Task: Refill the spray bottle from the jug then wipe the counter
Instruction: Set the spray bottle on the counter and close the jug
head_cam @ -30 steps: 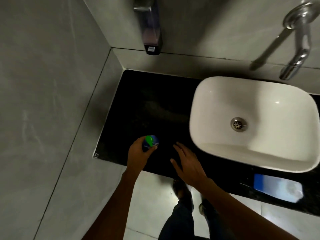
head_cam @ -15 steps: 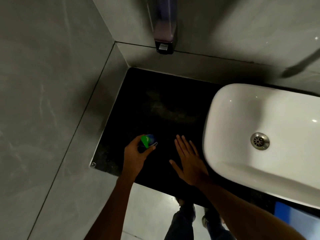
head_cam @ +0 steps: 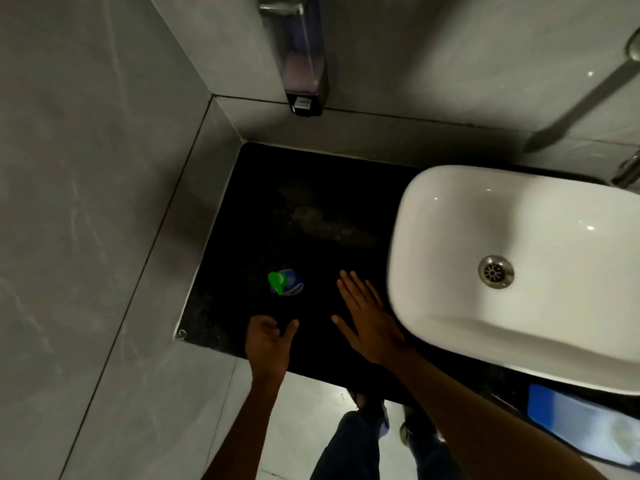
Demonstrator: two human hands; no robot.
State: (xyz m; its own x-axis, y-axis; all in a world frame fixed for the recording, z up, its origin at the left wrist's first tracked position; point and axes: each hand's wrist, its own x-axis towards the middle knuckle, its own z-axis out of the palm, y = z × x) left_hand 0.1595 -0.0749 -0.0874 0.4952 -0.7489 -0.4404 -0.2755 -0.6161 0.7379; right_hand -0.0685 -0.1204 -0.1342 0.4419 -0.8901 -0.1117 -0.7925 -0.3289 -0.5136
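Left hand (head_cam: 268, 341): I saw it near the counter's front edge, palm half up, fingers loosely curled and parted, holding nothing. Half a second earlier it gripped the bottle; it had let go and pulled back.
Bottle (head_cam: 285, 282): it stood on the black counter (head_cam: 311, 202) left of centre, green trigger on top, apart from both hands.
Right hand (head_cam: 369, 320): I saw it flat, fingers spread wide, empty, just beside the basin (head_cam: 450, 323); much as before.
Blue container (head_cam: 568, 420): at the counter's front right; I could not tell whether it was the jug.
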